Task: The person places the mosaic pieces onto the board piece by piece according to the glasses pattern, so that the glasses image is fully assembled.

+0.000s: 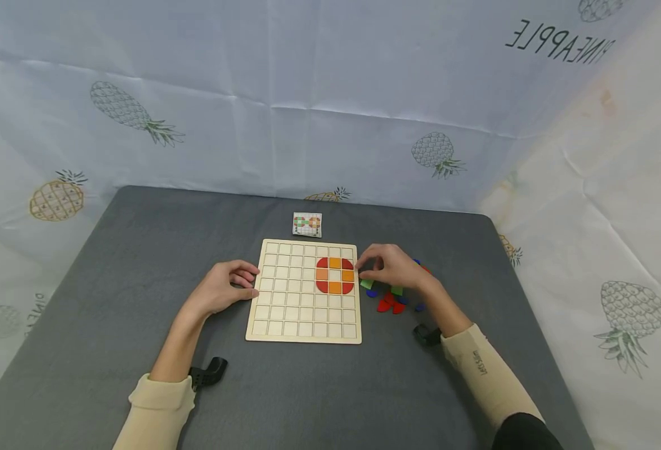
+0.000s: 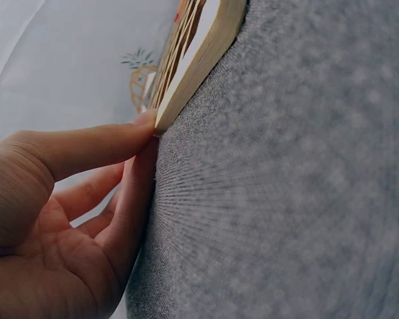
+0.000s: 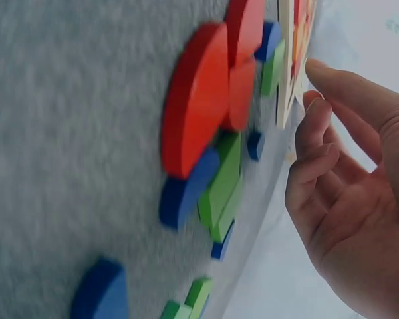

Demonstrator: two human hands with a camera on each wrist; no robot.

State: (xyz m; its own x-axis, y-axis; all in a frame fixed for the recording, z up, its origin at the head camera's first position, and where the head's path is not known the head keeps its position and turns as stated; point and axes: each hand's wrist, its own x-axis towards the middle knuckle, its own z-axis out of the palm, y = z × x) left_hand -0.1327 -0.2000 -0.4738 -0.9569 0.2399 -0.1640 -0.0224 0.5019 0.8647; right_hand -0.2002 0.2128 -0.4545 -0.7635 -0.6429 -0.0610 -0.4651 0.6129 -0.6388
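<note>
A pale wooden board [image 1: 291, 306] with a grid of squares lies flat on the table. Toward its right side, red rounded corner pieces and orange squares [image 1: 334, 287] form a ring around a bare cell. At the board's left edge, my left hand [image 1: 214, 290] touches with thumb and index tip set apart; the left wrist view shows the thumb [image 2: 100, 149] against the edge. My right hand [image 1: 392, 265] hovers by the right edge, fingers loosely bent, thumb and index tips near each other. Nothing shows between them in the right wrist view.
Loose red pieces [image 3: 193, 100], green pieces [image 3: 219, 193] and blue pieces [image 3: 103, 292] lie right of the board, partly under my right hand. A small printed card [image 1: 307, 225] with a coloured pattern lies beyond the board. Patterned cloth [image 1: 330, 125] hangs behind the grey table [image 1: 156, 250].
</note>
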